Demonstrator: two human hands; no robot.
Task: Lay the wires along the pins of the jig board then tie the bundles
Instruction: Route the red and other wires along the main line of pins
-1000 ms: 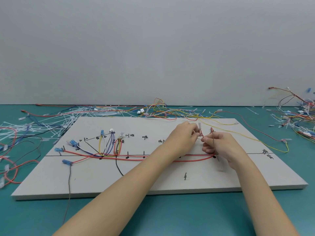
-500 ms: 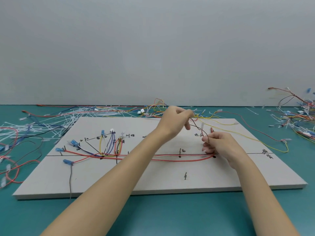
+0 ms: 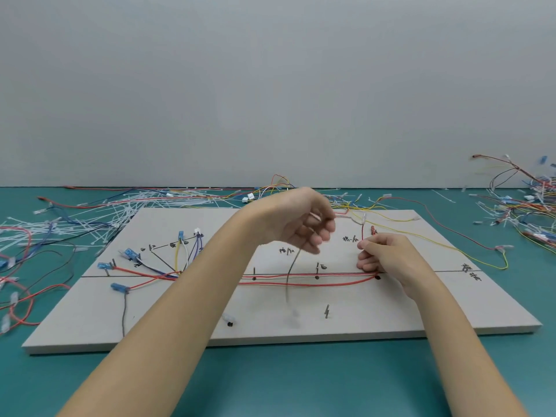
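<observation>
The jig board [image 3: 301, 320] lies flat on the green tabletop [image 3: 301, 380], with its long side along the near edge. The red wires [image 3: 301, 279] run lengthwise across the board from left to right, following the black line and the pins [image 3: 316, 270]. Their right end turns up toward the far edge, under the right hand [image 3: 388, 254]. This hand rests on the board with curled fingers and pinches the red wires there.

The left hand [image 3: 304, 224] is raised above the board, its fingers curled around a thin grey wire [image 3: 288, 278]. This wire hangs down from the hand toward the near edge, and its lower end is blurred. Half a second ago the left hand was higher and nearer the far edge, and one second ago both hands were together at the red wires.

Handwritten black marks [image 3: 350, 238] stand beside the pins, but I cannot read them. Loose wires and white cable ties [image 3: 99, 212] lie by the far left corner.
</observation>
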